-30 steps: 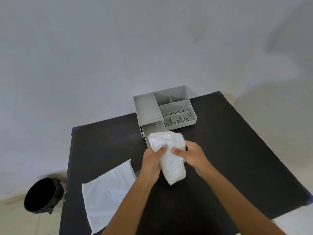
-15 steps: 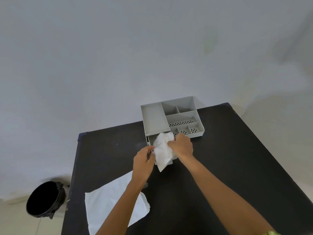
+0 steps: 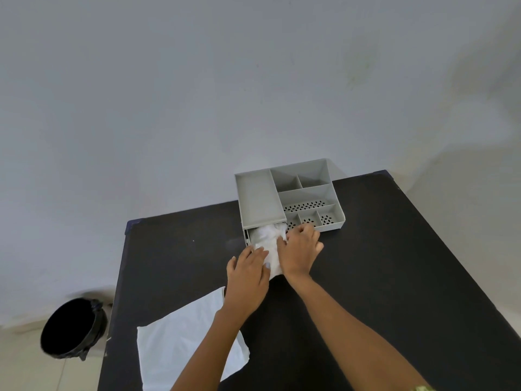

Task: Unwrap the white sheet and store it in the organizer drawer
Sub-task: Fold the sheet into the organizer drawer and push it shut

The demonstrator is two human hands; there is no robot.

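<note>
The black counter [image 3: 380,263] carries a grey organizer [image 3: 258,197] at its far edge, near the far right corner, with the drawer [image 3: 247,235] pulled out toward the person from under the organizer's left compartment. A flat white wrapper [image 3: 183,340], as it seems to be, lies near the counter's near left edge, and a black bin [image 3: 72,328] stands on the floor beyond that edge.

The white sheet [image 3: 267,238] is bunched up and lies mostly in the open drawer, its near end hanging over the drawer front. The right hand [image 3: 298,249] presses down on the sheet's right side with fingers curled, a loose grip on the fabric; the left hand [image 3: 248,272] lies flat and spread against the near end, pushing rather than grasping.

To do this step well, tuck the overhanging end in first, press the bulk below the drawer walls, and keep fabric clear of the slot so the drawer can slide home without snagging.

A second ago the sheet was held up between both hands above the counter, short of the drawer; half a second ago it hung at the drawer mouth. Now it is down inside.
</note>
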